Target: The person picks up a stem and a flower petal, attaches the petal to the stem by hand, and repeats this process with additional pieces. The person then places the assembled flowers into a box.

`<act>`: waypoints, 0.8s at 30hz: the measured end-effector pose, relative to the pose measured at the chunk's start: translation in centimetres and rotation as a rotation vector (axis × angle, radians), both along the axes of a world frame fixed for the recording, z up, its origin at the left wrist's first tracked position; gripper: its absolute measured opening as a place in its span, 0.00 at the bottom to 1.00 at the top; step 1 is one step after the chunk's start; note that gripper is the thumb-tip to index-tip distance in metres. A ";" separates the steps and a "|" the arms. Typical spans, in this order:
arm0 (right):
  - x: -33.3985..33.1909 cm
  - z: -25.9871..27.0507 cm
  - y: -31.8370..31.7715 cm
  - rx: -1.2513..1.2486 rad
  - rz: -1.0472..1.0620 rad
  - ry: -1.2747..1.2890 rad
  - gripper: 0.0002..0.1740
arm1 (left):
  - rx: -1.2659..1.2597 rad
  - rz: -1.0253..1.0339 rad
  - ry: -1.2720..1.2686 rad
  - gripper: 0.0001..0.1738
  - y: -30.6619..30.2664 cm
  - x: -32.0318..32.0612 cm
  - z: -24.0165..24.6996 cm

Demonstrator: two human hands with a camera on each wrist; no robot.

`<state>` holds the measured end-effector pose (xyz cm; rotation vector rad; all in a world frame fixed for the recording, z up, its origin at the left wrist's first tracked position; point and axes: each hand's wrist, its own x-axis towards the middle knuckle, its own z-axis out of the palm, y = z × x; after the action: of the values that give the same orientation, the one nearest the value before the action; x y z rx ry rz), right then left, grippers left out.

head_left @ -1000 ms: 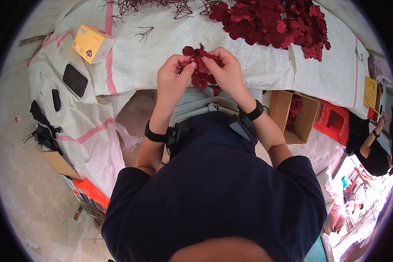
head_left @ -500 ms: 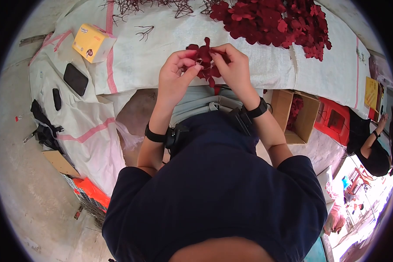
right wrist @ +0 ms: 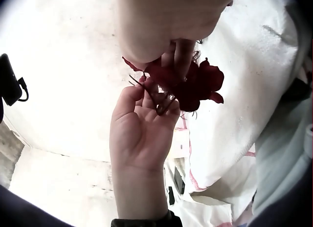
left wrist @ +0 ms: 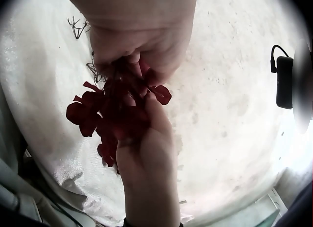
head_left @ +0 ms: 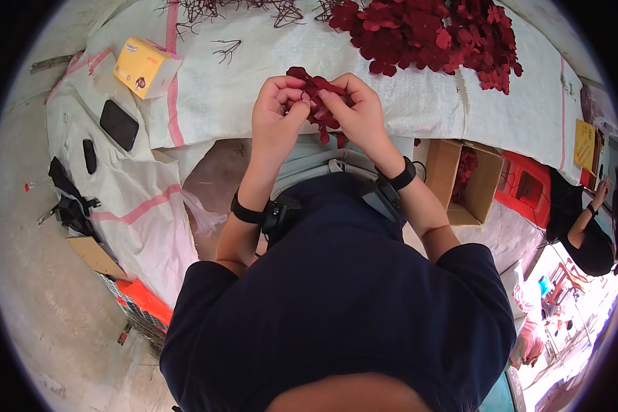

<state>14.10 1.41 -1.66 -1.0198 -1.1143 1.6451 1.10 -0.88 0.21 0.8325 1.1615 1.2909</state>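
Head view: a worktop (head_left: 268, 65) covered in white woven sheeting with pink stripes; a person in a dark navy short-sleeved top works at its near edge. Left hand (head_left: 279, 113) – fingers curled, thumb and fingers pinching a bunch of dark red fabric-like petals on a thin dark wire stem (head_left: 314, 84). Right hand (head_left: 360, 113) pinches the same bunch from the other side. Both narrow, nearly meeting; the bunch sits between them, at the middle of the near edge. Right wrist view shows the stem lying across the left fingers; exact fingertip contact is partly hidden by petals.

Large heap of dark red petals (head_left: 426, 41) along the far edge, right of centre. Tangled brown wire stems (head_left: 233, 9) at the far edge, left of centre; one loose branched brown stem (head_left: 227, 51) nearer the hands. Toward the left edge: yellow-and-white soft pack (head_left: 141, 69), black flat phone-like slab (head_left: 119, 126), small black oblong (head_left: 89, 156). Below the near edge on the right – open brown cardboard box (head_left: 483, 189) with red petals inside, beside a red plastic stool (head_left: 529, 189).
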 end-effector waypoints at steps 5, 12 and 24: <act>-0.1 0.0 0.0 -0.020 -0.003 0.034 0.05 | -0.056 -0.019 0.073 0.08 -0.1 0.1 -0.3; -0.1 0.3 0.0 0.054 0.026 -0.045 0.05 | -0.055 -0.048 0.257 0.06 -0.2 0.0 -0.4; 0.2 -0.5 0.5 -0.030 -0.189 -0.085 0.06 | -0.049 -0.041 0.374 0.07 0.1 -1.0 -2.1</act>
<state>14.33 1.90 -2.20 -1.1873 -1.0178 1.4832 0.14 -0.80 -1.86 1.0861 1.4549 1.0951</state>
